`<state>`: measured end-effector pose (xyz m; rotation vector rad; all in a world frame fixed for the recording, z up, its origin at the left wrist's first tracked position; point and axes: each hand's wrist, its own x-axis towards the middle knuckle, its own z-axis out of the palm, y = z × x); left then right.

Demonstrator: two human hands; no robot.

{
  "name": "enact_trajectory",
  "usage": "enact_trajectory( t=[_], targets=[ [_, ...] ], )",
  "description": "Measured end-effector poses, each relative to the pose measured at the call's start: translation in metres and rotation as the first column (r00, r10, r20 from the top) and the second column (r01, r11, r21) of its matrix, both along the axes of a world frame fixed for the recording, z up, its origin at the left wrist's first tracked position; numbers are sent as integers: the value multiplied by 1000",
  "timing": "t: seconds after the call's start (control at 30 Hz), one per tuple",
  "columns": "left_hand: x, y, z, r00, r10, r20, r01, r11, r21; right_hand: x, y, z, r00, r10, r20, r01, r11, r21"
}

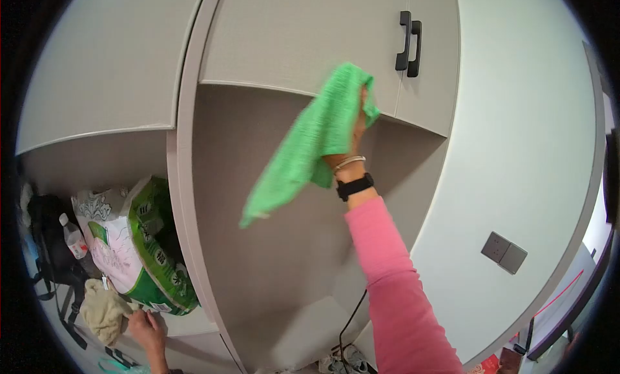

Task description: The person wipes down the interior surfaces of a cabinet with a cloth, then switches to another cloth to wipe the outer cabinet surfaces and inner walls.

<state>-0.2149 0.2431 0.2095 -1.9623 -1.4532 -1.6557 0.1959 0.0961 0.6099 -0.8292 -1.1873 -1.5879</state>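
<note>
My right hand [359, 130], raised in front of the upper cabinet door [303, 32], is closed on a green cloth [309, 140]. The cloth is slightly blurred, covers most of the fingers and hangs down to the left across the open niche. A pink sleeve, a black wristband and a bracelet show on that arm. At the lower left, my left hand [147, 330] rests at the shelf edge with its fingers laid on it and nothing visibly gripped. Right beside its fingertips lies a crumpled beige cloth [103, 313].
On the left shelf stand a large green-and-white plastic package [139, 245], a clear bottle [74, 238] and a black bag [48, 229]. Black handles [407, 45] stick out from the upper doors. A cable [352, 316] and shoes [345, 361] are low in the niche. A wall socket [504, 252] sits right.
</note>
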Motion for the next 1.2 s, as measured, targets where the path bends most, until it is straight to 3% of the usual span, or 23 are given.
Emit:
enact_trajectory(
  t=[0.07,0.13,0.17,0.2,0.23,0.3,0.33,0.4,0.43,0.47,0.5,0.53,0.57,0.63,0.67,0.7,0.73,0.77,0.8,0.87,0.97,1.03,1.2],
  targets=[
    [-2,0,3,1000,-15,-11,14,998,-62,45,-14,-13,893,328,-310,-373,923,-98],
    [-5,1,2,1000,-28,-14,26,992,-122,88,-27,-32,467,614,-637,-803,595,-16],
    [-10,6,1,996,-80,47,89,965,-245,106,-33,-41,274,655,-704,-899,434,53],
    [-10,7,3,985,-122,118,157,921,-357,121,-37,-45,137,667,-733,-946,308,103],
    [-2,-3,11,986,-109,130,147,930,-338,135,-39,-48,34,682,-730,-972,194,136],
    [29,-40,34,819,-351,454,451,883,-131,155,-47,-44,-43,734,-677,-996,24,90],
    [38,-54,41,806,-344,482,512,813,-276,162,-52,-43,-74,778,-624,-996,-83,15],
    [59,-107,76,846,-338,411,453,864,-221,180,-67,-38,-114,839,-533,-934,-273,-230],
    [70,-124,87,882,-330,336,406,895,-185,195,-74,-32,-41,873,-486,-895,-248,-370],
    [81,-128,89,862,-378,339,430,898,-92,210,-78,-23,555,755,-350,-823,436,-365],
    [95,-132,95,860,-378,343,428,900,-79,226,-86,-15,787,549,-283,-617,717,-325],
    [110,-137,105,865,-413,285,408,910,81,236,-96,-6,928,271,-256,-334,909,-250],
    [126,-143,118,871,-438,223,387,891,238,219,-126,11,621,540,-567,-733,657,-178],
    [156,-149,139,876,-446,183,363,859,360,220,-167,57,173,614,-770,-955,296,22],
    [166,-141,139,907,-387,163,310,879,363,233,-181,82,443,293,-848,-796,564,-221],
    [174,-131,135,935,-325,143,256,897,361,244,-194,105,613,-103,-783,-537,673,-509],
    [175,-121,131,895,-392,213,328,901,284,255,-205,124,689,-252,-679,-354,701,-619],
    [180,-112,130,875,-346,338,265,928,264,263,-212,145,737,-336,-587,-202,719,-665],
    [186,-112,140,877,-339,341,244,925,293,273,-220,167,757,-409,-509,-66,728,-683],
    [191,-107,141,878,-334,344,226,921,317,286,-225,204,752,-541,-378,174,715,-677],
    [188,-81,124,814,-268,516,218,963,157,286,-210,235,677,-708,-201,460,620,-635],
    [178,-63,107,863,-274,424,159,945,287,279,-192,234,600,-797,-70,618,517,-592],
    [171,-30,72,780,-366,507,205,916,345,229,-166,189,516,-755,404,838,348,-420]
  ],
)
